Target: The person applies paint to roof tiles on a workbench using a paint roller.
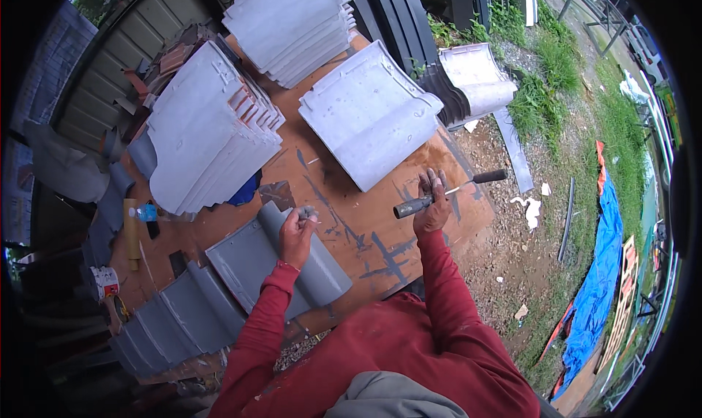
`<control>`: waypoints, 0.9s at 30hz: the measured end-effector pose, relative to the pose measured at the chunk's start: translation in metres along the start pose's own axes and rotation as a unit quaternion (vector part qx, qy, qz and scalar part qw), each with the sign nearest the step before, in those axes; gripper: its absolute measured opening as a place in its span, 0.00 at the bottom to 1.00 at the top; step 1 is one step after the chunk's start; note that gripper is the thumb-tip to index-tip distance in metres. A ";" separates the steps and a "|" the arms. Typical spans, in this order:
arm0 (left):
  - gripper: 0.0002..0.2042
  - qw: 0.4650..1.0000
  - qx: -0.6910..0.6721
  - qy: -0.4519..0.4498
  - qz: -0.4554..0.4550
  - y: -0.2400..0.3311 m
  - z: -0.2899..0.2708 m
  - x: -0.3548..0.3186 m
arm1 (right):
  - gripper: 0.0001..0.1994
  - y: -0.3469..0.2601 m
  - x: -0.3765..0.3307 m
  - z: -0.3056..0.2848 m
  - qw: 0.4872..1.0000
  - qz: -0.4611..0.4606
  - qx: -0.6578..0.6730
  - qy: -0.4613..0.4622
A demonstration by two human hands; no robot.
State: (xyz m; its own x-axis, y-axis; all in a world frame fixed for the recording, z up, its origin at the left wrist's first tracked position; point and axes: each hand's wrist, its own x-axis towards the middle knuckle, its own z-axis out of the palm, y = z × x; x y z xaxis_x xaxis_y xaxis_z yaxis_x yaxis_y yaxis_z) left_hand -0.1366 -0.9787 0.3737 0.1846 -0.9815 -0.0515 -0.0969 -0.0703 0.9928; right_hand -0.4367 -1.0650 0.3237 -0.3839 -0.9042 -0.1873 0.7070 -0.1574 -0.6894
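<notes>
My right hand [434, 210] holds a small paint roller [414, 206] above the table's right part. Its thick dark handle points left, and a thin shaft leads right to a dark cylindrical end. Some fingers of that hand stick up. My left hand [297, 231] is closed, its fingertips stained grey, above a grey-coated roof tile [322, 268]. Whatever it may pinch is too small to make out. Beyond both hands lies a single pale roof tile [373, 114], flat on the brown, paint-streaked table [373, 228].
Stacks of pale tiles stand at the left [212, 133] and far side [292, 27]. Grey tiles [183, 304] overlap in a row at near left, beside a white tub [104, 280] and a yellow tube [131, 235]. More tiles [475, 78] and a blue tarp [596, 264] lie right.
</notes>
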 end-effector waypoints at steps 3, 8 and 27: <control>0.12 0.995 0.096 0.030 0.010 0.016 0.012 0.063 | 0.26 0.010 0.035 0.009 1.000 0.005 0.012 -0.002; 0.14 0.961 0.247 0.089 0.082 0.039 0.053 0.171 | 0.27 0.020 0.083 0.010 0.999 0.032 -0.031 0.029; 0.18 0.824 0.559 0.078 0.047 0.059 0.106 0.375 | 0.31 -0.023 0.128 0.032 0.976 0.189 -0.072 0.083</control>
State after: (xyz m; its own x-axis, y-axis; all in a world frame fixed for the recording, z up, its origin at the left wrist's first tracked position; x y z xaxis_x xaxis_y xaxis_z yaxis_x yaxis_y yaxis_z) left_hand -0.1764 -1.3694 0.4020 0.2406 -0.9630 0.1213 -0.9425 -0.2020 0.2662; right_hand -0.4826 -1.1902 0.3380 -0.2108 -0.8081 -0.5500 0.7308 0.2434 -0.6377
